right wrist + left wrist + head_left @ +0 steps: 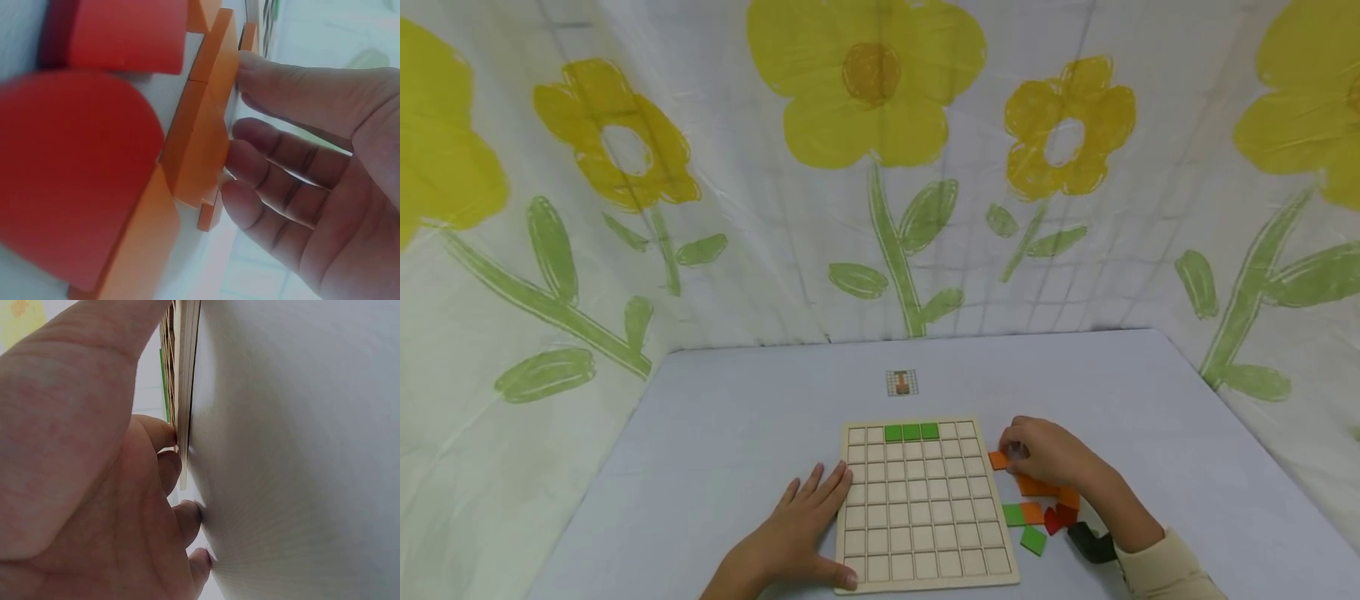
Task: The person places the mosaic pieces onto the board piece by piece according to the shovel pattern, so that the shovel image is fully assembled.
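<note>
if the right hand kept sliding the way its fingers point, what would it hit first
Its fingertips aim left, at the orange tile they already touch. Past that, the right hand would probably meet the right edge of the wooden grid board.

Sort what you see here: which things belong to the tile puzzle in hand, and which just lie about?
In use:
grid board
green tiles in its top row
orange tile
loose tile pile
pattern card

Lying about:
black object
flower backdrop
</note>
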A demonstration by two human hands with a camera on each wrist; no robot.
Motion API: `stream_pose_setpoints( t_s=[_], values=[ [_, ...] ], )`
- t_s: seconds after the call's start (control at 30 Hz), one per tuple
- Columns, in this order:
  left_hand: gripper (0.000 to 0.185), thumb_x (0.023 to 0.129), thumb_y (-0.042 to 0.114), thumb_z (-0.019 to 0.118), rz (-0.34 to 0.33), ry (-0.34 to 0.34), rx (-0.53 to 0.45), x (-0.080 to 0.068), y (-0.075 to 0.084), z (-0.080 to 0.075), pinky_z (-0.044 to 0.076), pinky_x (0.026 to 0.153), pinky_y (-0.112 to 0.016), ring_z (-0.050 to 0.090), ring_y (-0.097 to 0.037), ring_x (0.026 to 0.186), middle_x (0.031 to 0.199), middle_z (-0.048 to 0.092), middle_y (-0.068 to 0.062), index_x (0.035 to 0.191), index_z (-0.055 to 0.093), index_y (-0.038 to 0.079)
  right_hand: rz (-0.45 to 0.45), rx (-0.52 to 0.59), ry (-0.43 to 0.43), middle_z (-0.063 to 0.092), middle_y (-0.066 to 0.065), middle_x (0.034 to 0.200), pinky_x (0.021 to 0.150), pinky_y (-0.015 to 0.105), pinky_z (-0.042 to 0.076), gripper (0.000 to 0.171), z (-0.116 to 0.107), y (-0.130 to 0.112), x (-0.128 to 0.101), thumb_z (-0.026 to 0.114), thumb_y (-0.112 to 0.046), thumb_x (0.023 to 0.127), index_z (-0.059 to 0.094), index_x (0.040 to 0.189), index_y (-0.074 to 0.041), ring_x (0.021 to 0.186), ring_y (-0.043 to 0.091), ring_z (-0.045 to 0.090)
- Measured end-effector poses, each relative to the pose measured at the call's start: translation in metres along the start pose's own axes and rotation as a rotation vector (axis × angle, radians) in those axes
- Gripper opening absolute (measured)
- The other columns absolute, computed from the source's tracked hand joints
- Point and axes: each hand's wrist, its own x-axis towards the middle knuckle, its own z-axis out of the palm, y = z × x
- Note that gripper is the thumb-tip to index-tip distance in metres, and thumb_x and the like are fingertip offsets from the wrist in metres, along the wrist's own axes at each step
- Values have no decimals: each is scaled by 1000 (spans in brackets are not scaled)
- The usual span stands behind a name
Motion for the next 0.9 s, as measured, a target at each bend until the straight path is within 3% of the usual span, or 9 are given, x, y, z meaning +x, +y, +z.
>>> stream_pose_setpoints(
  t_s=[0.5, 0.9],
  values=[
    [123, 52, 82, 54, 5, 0, 8, -1, 0, 0, 6, 102, -58, 0, -31, 135, 151, 5, 1, 146, 10, 16, -2, 42, -2, 54, -12, 81, 63, 24, 45, 20, -3, -5, 5, 74, -21, 75, 66, 93, -16, 71, 5, 48],
    [123, 52, 82, 54, 3, 2, 3, 0, -1, 1, 5, 102, -58, 0, -31, 135, 151, 6, 1, 146, 11, 17, -111, 83, -32, 55, -10, 83, 60, 23, 45, 18, 4, -12, 17, 73, -19, 77, 66, 93, -15, 68, 4, 48]
  ],
)
